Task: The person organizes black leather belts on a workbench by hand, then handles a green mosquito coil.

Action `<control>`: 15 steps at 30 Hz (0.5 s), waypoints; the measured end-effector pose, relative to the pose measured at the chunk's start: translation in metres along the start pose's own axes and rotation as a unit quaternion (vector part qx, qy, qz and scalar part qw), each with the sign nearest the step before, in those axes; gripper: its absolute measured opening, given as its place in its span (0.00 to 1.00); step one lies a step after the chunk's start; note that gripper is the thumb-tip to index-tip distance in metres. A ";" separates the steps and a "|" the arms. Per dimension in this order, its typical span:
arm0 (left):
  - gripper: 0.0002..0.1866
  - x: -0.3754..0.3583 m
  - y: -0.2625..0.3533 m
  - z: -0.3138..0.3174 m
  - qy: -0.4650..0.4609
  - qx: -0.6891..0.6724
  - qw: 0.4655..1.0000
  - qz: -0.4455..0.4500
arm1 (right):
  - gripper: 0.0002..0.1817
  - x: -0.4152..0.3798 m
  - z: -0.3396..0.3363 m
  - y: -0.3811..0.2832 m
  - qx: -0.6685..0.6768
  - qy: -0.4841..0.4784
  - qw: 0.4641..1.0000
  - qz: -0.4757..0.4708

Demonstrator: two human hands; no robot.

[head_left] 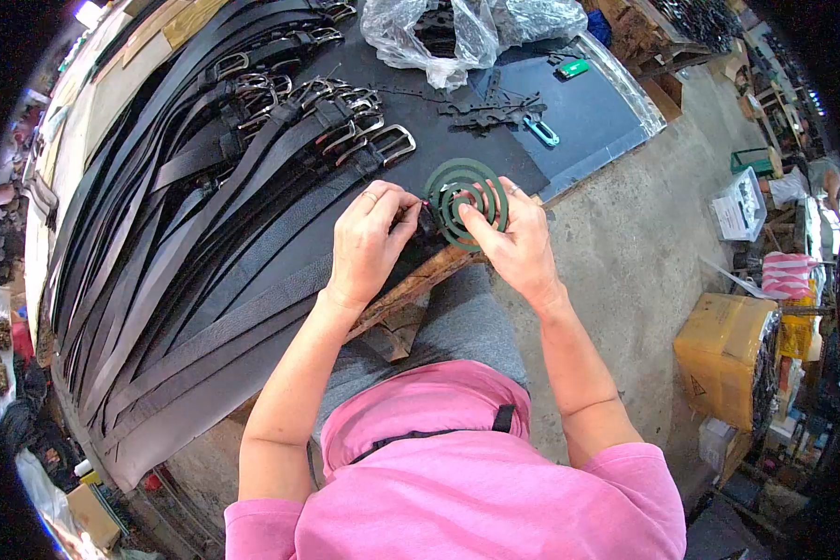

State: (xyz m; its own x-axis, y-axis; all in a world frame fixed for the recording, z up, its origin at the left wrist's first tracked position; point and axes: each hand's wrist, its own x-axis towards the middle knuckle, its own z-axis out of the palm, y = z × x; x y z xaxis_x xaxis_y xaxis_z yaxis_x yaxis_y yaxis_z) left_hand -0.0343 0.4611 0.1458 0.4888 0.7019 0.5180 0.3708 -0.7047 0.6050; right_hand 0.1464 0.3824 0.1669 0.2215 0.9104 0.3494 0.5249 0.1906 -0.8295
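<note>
As you look down past your pink shirt, this is the scene:
Around: black belts (187,243) fan left of your hands, buckles (345,121) beyond; farther off a plastic bag (457,33) and a blue clip (541,131).
Surface: dark mat (588,112) on a low bench, concrete floor (625,252) to the right.
Fingers: your left hand (369,243) pinches narrow at the green coil (467,201); your right hand (513,243) grips its rim.

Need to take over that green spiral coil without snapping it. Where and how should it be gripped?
Judging by its thin, brittle-looking rings, grip the green spiral coil at its outer ring, on opposite edges, coming from the near side where the left hand and right hand already pinch it. It lies nearly flat over the belts, so avoid pressing the centre.
</note>
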 end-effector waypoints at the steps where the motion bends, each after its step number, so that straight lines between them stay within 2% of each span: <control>1: 0.06 0.000 -0.001 0.001 0.002 0.000 1.000 0.003 | 0.06 0.000 0.000 0.000 0.001 0.000 1.000 -0.001; 6: 0.06 0.000 0.000 0.001 0.002 0.006 1.000 0.004 | 0.06 0.002 -0.001 -0.007 0.002 -0.005 1.000 0.016; 9: 0.06 -0.001 0.000 0.002 0.002 0.006 1.000 0.000 | 0.06 0.003 -0.001 -0.001 -0.001 -0.011 1.000 -0.010; 15: 0.07 -0.003 0.003 -0.002 -0.008 -0.020 0.999 -0.031 | 0.06 0.003 -0.005 -0.005 0.047 -0.012 0.997 0.060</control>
State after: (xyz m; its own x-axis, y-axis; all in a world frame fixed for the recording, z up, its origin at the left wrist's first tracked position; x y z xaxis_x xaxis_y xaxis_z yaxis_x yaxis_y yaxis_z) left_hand -0.0366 0.4573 0.1475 0.4789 0.7421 0.4690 0.3698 -0.6551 0.6589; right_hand 0.1488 0.3826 0.1740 0.2570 0.9372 0.2360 0.4168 0.1128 -0.9020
